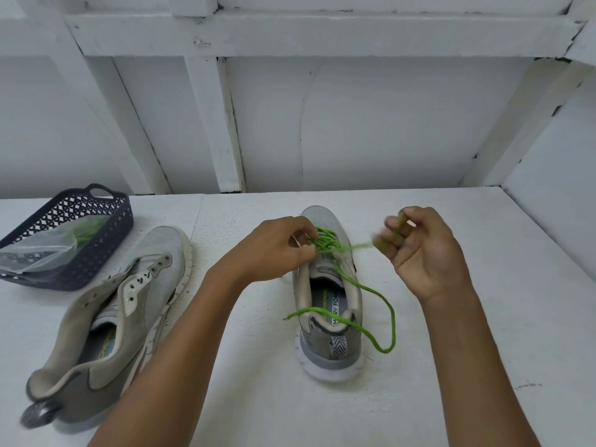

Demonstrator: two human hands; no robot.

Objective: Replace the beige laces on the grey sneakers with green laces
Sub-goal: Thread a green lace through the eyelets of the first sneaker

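Left hand (pixel 277 248) pinching green lace (pixel 393 324) on sneaker (pixel 322 221), right hand (pixel 422 253) gripping its end

Close head-worn view, forward and down

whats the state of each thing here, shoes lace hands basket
left sneaker, unlaced, tilted
right sneaker, upright, partly laced
green lace, threaded at front, rest trailing loose
left hand, pinching lace at eyelets
right hand, gripping a lace end, blurred
basket, upright, holding a bag
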